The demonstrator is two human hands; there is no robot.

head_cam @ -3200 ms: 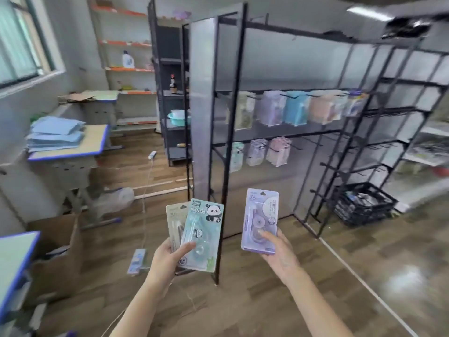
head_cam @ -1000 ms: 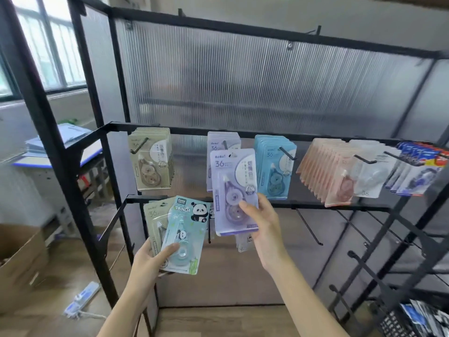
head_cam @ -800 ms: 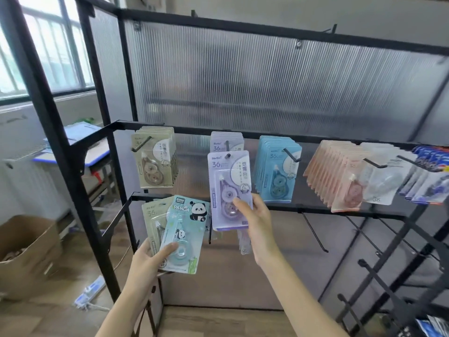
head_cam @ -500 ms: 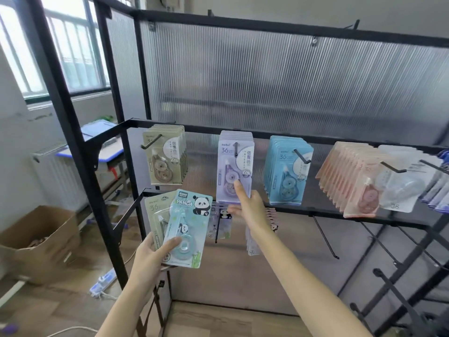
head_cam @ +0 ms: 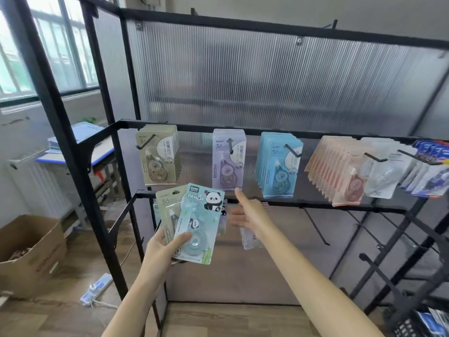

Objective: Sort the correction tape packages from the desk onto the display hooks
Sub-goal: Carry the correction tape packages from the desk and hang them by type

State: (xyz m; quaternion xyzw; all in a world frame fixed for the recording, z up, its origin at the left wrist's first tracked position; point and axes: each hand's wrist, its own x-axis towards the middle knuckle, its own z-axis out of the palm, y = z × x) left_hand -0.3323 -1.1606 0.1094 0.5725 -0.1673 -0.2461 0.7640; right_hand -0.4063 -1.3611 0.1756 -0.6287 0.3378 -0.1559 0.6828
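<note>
My left hand [head_cam: 162,249] grips two packages fanned together: a light blue panda package [head_cam: 198,222] in front and a beige package [head_cam: 167,210] behind it. My right hand [head_cam: 247,211] is empty, fingers spread, its index finger pointing up just below the purple package [head_cam: 227,160] that hangs on a hook of the upper rail. Beige packages [head_cam: 158,154], blue packages [head_cam: 278,164] and pink packages [head_cam: 337,171] hang on neighbouring hooks.
The black metal display rack [head_cam: 243,128] has a ribbed translucent back panel. Bare hooks [head_cam: 315,227] stick out of the lower rail at right. A cardboard box [head_cam: 29,251] and a power strip [head_cam: 96,289] lie on the wooden floor at left. A desk [head_cam: 97,152] stands behind the rack.
My right hand hung the purple package on its hook, let go and dropped back below it, empty. My left hand has kept hold of its two packages.
</note>
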